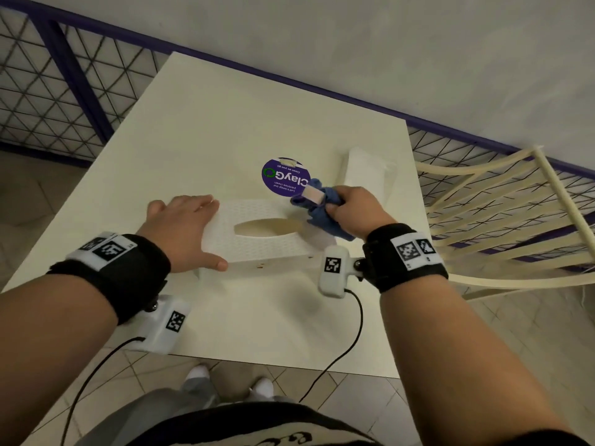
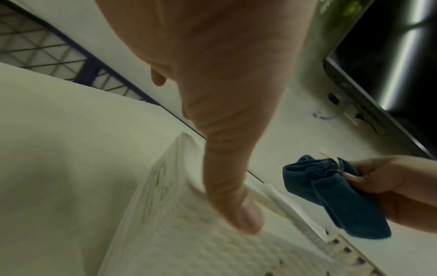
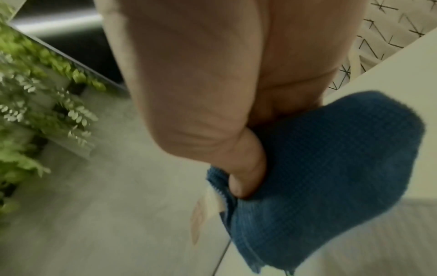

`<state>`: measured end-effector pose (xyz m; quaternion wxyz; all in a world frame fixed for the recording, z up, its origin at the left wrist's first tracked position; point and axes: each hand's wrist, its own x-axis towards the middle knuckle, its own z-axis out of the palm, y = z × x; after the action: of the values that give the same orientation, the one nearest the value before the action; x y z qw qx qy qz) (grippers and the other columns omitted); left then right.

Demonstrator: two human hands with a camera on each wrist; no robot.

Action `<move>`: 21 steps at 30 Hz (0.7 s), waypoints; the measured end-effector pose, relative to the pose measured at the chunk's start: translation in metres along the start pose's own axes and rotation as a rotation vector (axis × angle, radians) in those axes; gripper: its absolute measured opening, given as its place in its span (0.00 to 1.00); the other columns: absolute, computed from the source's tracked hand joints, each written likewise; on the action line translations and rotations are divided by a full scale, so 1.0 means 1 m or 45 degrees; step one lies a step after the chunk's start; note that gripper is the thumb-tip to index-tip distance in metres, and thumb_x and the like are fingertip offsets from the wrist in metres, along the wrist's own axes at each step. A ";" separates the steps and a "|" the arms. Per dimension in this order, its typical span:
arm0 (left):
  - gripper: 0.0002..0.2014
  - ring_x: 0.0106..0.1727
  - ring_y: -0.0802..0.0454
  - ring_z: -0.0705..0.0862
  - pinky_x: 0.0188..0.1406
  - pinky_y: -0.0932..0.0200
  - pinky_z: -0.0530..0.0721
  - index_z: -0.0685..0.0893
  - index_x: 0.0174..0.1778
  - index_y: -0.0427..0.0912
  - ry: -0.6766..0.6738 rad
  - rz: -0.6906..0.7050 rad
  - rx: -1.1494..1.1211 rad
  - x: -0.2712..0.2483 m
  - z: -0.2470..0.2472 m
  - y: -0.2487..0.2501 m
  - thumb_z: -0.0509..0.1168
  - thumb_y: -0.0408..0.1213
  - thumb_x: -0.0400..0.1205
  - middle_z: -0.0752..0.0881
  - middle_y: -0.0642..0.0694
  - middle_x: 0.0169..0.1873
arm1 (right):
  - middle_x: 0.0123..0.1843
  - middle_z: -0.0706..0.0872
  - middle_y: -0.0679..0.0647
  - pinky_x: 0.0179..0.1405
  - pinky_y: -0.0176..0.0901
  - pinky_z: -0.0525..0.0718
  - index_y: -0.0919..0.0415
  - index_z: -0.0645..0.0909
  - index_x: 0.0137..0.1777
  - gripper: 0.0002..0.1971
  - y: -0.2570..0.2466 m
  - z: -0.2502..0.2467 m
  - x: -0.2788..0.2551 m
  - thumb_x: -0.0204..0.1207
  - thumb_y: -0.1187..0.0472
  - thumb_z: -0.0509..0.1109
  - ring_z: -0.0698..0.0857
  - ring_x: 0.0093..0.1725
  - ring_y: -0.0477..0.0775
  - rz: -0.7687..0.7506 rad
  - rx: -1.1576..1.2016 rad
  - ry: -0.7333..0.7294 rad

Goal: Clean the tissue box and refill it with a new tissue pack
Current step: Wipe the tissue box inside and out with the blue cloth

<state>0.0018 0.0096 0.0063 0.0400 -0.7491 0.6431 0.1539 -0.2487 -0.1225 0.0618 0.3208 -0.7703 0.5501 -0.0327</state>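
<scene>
Left hand (image 1: 180, 230) resting open against the left end of the white tissue box (image 1: 260, 239), fingers straight along the far upper edge, thumb lying on the near side wall; fingertips partly hidden behind the box in the head view, and only the thumb (image 2: 227, 186) and part of the palm showing, blurred, from the left wrist. Right hand (image 1: 354, 210) clenching a bunched blue cloth (image 1: 322, 214) over the box's right end, fingers curled out of sight beneath the back of the hand; cloth touching the box top or hanging just above it, impossible to tell through the motion blur. Pale fabric label (image 1: 310, 193) sticking out of the cloth, its print unreadable. Cloth (image 3: 331, 177) showing a fine waffle weave up close, thumb pressing into its folds. Box lying flat near the middle of the white table (image 1: 225, 130), long and low, its lid embossed with a small raised pattern around an empty oval slot, interior mostly unseen, a few brownish specks dotting the near wall. New tissue pack (image 1: 367, 172) sitting well apart at the table's right edge, a soft white oblong, its near end covered by the right hand. Round purple sticker (image 1: 283, 177) lying between pack and box, partly covered by the cloth, reading upside down. Cream slatted chair (image 1: 502, 220) standing beside the table, cut off at the frame's right.
</scene>
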 end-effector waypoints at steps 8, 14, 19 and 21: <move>0.62 0.78 0.52 0.60 0.66 0.45 0.60 0.54 0.82 0.52 -0.062 -0.099 0.044 0.004 0.001 -0.010 0.71 0.74 0.55 0.60 0.57 0.81 | 0.87 0.37 0.58 0.82 0.62 0.48 0.56 0.43 0.85 0.32 -0.018 0.091 0.022 0.86 0.48 0.50 0.41 0.86 0.61 0.144 -0.510 -0.258; 0.60 0.71 0.54 0.71 0.64 0.43 0.61 0.66 0.76 0.57 -0.045 -0.105 -0.026 0.013 0.002 -0.014 0.74 0.74 0.45 0.70 0.58 0.74 | 0.87 0.35 0.53 0.80 0.70 0.44 0.49 0.42 0.85 0.30 -0.085 0.141 0.012 0.86 0.49 0.49 0.38 0.86 0.57 -0.204 -0.540 -0.464; 0.63 0.73 0.54 0.71 0.72 0.37 0.54 0.61 0.79 0.56 -0.081 -0.127 -0.021 0.011 -0.001 -0.015 0.73 0.75 0.47 0.66 0.57 0.76 | 0.87 0.38 0.46 0.78 0.76 0.42 0.42 0.43 0.84 0.30 -0.061 0.124 0.011 0.86 0.46 0.50 0.40 0.86 0.52 -0.273 -0.623 -0.452; 0.64 0.73 0.54 0.70 0.74 0.36 0.51 0.60 0.80 0.55 -0.098 -0.134 -0.013 0.010 -0.002 -0.015 0.73 0.75 0.47 0.66 0.58 0.76 | 0.87 0.40 0.45 0.77 0.76 0.41 0.40 0.44 0.84 0.30 -0.033 0.102 0.016 0.85 0.46 0.51 0.41 0.86 0.54 -0.148 -0.654 -0.381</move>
<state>0.0184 0.0023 0.0029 0.0689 -0.7755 0.6001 0.1835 -0.1743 -0.0832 -0.0066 0.1905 -0.8528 0.4418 0.2032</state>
